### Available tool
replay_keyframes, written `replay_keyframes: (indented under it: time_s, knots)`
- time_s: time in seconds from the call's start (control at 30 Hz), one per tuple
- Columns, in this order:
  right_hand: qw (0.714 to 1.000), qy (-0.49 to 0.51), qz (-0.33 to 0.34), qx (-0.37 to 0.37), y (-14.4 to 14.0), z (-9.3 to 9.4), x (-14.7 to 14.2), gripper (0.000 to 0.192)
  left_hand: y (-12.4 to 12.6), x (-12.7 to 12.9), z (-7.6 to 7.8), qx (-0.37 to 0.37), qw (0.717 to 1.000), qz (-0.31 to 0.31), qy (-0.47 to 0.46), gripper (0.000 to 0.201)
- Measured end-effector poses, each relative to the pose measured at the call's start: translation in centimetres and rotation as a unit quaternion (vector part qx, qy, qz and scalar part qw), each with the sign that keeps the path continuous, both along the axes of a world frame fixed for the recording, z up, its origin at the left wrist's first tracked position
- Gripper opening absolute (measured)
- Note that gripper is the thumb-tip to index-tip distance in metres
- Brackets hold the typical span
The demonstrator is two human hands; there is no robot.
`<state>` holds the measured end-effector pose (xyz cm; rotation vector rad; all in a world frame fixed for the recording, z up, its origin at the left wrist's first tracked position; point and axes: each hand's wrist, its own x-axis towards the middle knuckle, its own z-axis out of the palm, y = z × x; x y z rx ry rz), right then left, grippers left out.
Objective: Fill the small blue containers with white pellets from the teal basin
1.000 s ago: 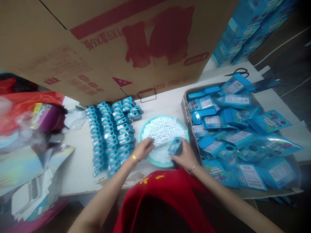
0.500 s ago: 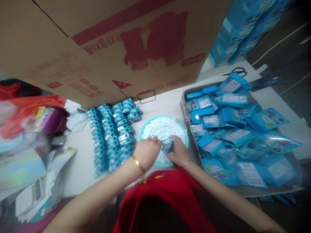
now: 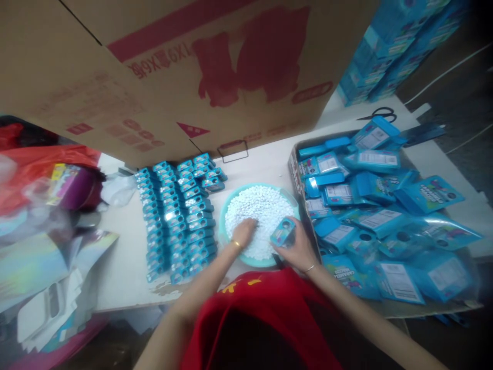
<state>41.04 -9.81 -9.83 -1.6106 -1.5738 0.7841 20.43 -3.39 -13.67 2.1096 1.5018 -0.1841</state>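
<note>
A turquoise bowl point(image 3: 224, 206) full of small white pellets point(image 3: 265, 203) stands in front of me. My left hand point(image 3: 243, 234), with a gold bangle at the wrist, reaches down into the pellets on the bowl's left side. Its fingertips are sunk among them, so its grip is hidden. Over the right rim, my right hand point(image 3: 301, 247) is closed around a small blue box point(image 3: 282, 233), tilted, with a dark round hole facing up. Left of the bowl, several rows of similar small blue boxes point(image 3: 175, 221) are lined up on the white table point(image 3: 119, 267).
An open carton point(image 3: 295, 169) of larger blue packs point(image 3: 377, 187) borders the bowl on the right. Behind stands a big cardboard box point(image 3: 154, 103). Scissors point(image 3: 381, 115) lie at the back right, near stacked blue boxes point(image 3: 385, 56). Bags and packaging point(image 3: 50, 288) crowd the left side.
My left hand has moved from beside the small box down into the pellets. My right hand has shifted slightly right with the box, turning its holed face into view.
</note>
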Motion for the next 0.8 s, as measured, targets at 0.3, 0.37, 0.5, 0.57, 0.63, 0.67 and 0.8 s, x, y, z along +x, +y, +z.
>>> replay_keyframes:
  time_s: [0.3, 0.37, 0.5, 0.57, 0.63, 0.67, 0.8]
  knots:
    - [1.000, -0.004, 0.015, -0.009, -0.7, -1.0, -0.4, 0.077, -0.9, -2.1, 1.8, 0.029, 0.978, 0.030, -0.206, 0.023]
    - [1.000, -0.013, 0.017, 0.004, -0.6, -1.2, -0.6, 0.077, -1.0, -3.3, 4.3, 0.051, 0.969, 0.018, -0.241, 0.023]
    - [0.998, -0.041, 0.026, 0.039, 0.1, -1.7, -1.3, 0.076, -0.8, -3.9, 10.0, 0.067, 0.973, -0.049, -0.213, 0.022]
    - [0.996, -0.053, 0.037, 0.057, 0.4, -1.9, -1.8, 0.075, -0.6, -3.5, 12.6, 0.064, 0.979, -0.098, -0.166, 0.021]
    - [0.995, -0.058, 0.046, 0.073, 0.7, -2.1, -2.2, 0.074, -0.5, -2.6, 14.6, 0.061, 0.984, -0.140, -0.089, 0.019]
    - [0.994, -0.060, 0.050, 0.080, 0.7, -2.1, -2.5, 0.074, -0.5, -2.0, 15.5, 0.061, 0.986, -0.152, -0.039, 0.018]
    - [0.990, -0.070, 0.060, 0.102, 0.7, -2.5, -3.0, 0.077, -1.1, 1.2, 18.0, 0.082, 0.970, -0.177, 0.144, 0.015]
